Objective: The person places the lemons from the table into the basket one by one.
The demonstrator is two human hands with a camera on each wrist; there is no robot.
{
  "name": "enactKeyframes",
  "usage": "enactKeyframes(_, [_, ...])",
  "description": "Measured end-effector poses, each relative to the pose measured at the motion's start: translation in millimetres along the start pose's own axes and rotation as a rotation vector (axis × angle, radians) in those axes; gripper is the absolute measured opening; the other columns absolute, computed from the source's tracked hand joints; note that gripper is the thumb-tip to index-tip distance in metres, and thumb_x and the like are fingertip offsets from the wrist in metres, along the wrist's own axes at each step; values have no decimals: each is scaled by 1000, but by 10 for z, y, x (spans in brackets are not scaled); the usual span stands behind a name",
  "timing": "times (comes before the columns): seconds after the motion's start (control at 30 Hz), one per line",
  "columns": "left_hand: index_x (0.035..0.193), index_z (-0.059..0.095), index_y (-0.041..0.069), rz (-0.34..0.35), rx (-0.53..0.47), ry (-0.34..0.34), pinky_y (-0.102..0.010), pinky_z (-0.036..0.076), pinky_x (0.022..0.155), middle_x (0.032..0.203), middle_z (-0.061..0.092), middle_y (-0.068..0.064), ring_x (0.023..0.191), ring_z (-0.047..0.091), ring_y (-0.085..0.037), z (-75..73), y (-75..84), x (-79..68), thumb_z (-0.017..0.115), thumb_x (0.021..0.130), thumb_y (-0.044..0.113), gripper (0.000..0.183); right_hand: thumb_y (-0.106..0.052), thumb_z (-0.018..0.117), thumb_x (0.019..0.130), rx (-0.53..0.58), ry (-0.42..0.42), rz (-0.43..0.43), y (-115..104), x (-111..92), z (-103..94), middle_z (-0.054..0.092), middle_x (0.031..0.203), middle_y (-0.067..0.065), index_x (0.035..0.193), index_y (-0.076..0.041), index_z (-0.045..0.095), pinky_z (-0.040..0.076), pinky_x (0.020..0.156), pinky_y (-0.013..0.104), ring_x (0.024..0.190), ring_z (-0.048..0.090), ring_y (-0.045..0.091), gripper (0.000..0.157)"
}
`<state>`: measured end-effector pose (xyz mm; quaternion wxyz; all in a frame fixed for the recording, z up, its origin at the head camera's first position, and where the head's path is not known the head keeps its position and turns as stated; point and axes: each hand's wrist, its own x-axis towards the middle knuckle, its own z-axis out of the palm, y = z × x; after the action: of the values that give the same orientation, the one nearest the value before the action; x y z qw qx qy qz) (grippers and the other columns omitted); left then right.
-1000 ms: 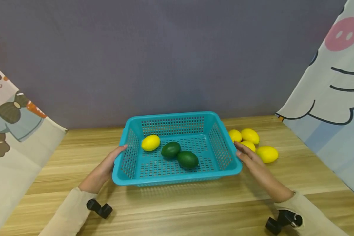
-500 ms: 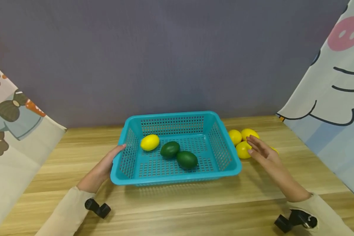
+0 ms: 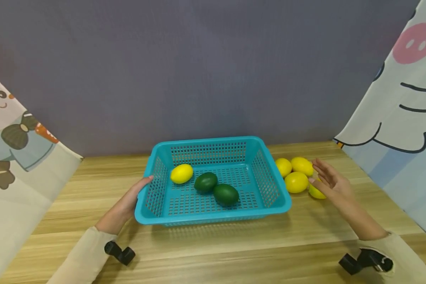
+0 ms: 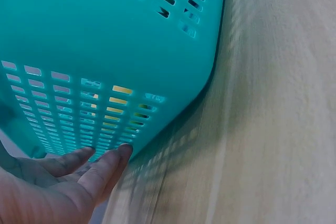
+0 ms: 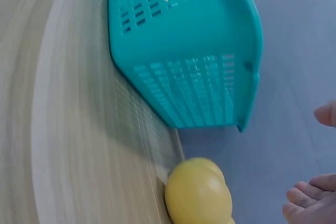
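A turquoise plastic basket (image 3: pixel 213 215) with slotted walls stands on the table. One lemon (image 3: pixel 182 174) lies inside it, beside two dark green avocado-like fruits (image 3: pixel 206 182) that touch each other. My left hand (image 3: pixel 127 203) holds the basket's left side, thumb over the rim; in the left wrist view its fingers (image 4: pixel 105 169) reach against the slotted end wall. Off the basket's right end, my right hand (image 3: pixel 337 191) hovers with fingers loosely bent and nothing in it. Several lemons (image 3: pixel 296 182) lie together there, and the hand partly covers the rightmost lemon (image 3: pixel 316 192).
The wood-grain table (image 3: pixel 213 252) runs back to a grey wall panel (image 3: pixel 213 71). Cartoon-printed cloths hang at the left (image 3: pixel 21 165) and right (image 3: pixel 397 118). Each sleeve carries a black wrist mount (image 3: pixel 120 253).
My right hand has left the basket's right rim and moved right, over the rightmost lemon. My left hand has stayed on the basket, and the fruits inside lie as before.
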<state>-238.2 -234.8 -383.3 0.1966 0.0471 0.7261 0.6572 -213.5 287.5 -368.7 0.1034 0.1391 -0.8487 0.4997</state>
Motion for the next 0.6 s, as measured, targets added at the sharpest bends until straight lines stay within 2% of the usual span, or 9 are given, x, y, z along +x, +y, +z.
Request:
enactKeyframes(0.07, [151, -7, 11, 3, -7, 0, -41, 46, 89, 142, 26, -30, 115, 48, -31, 0, -6, 2, 23, 98, 48, 71, -10, 53, 96, -25, -1, 1, 26, 18, -40, 22, 150, 26, 148, 3, 16, 29, 97, 4, 130, 32, 0, 65])
enactKeyframes(0.2, [151, -8, 10, 10, -13, -14, -41, 47, 89, 141, 27, -31, 114, 49, -30, 4, -13, 1, 23, 98, 47, 71, -16, 55, 96, -86, -12, 40, 68, 40, -116, 18, 152, 24, 150, -2, 14, 24, 96, 1, 140, 22, 24, 69])
enactKeyframes(0.27, [151, -8, 10, 9, -14, -13, -41, 46, 89, 141, 27, -31, 114, 49, -30, 1, -9, -2, 23, 98, 47, 71, -19, 56, 95, -103, -17, 64, 85, 41, -145, 15, 153, 23, 151, -5, 13, 20, 108, 14, 140, 16, 36, 72])
enactKeyframes(0.33, [151, -7, 10, 6, -19, -10, -40, 47, 88, 140, 28, -31, 113, 50, -28, -4, -3, -3, 23, 98, 47, 71, -22, 58, 94, -126, -17, 87, 105, 43, -169, 14, 154, 23, 151, -6, 12, 14, 115, 36, 140, 11, 41, 75])
enactKeyframes(0.37, [151, -6, 10, 6, -22, -10, -39, 47, 88, 140, 28, -30, 112, 50, -28, -8, 1, -2, 23, 98, 47, 71, -23, 59, 94, -136, -19, 95, 116, 45, -181, 13, 154, 24, 151, -6, 11, 11, 114, 49, 139, 10, 44, 77])
enactKeyframes(0.43, [151, -5, 10, 7, -23, -12, -38, 47, 88, 139, 29, -30, 111, 51, -27, -13, 6, 1, 23, 99, 47, 71, -26, 59, 93, -157, -27, 116, 148, 51, -204, 11, 153, 26, 151, -5, 10, 7, 103, 69, 137, 7, 49, 79])
enactKeyframes(0.6, [151, -4, 8, 7, -15, -19, -37, 47, 88, 140, 29, -30, 111, 51, -25, -17, -8, 6, 23, 99, 47, 71, -29, 61, 91, -228, -58, 161, 238, 68, -252, 10, 150, 33, 151, -4, 11, 11, 96, 75, 133, 9, 57, 82])
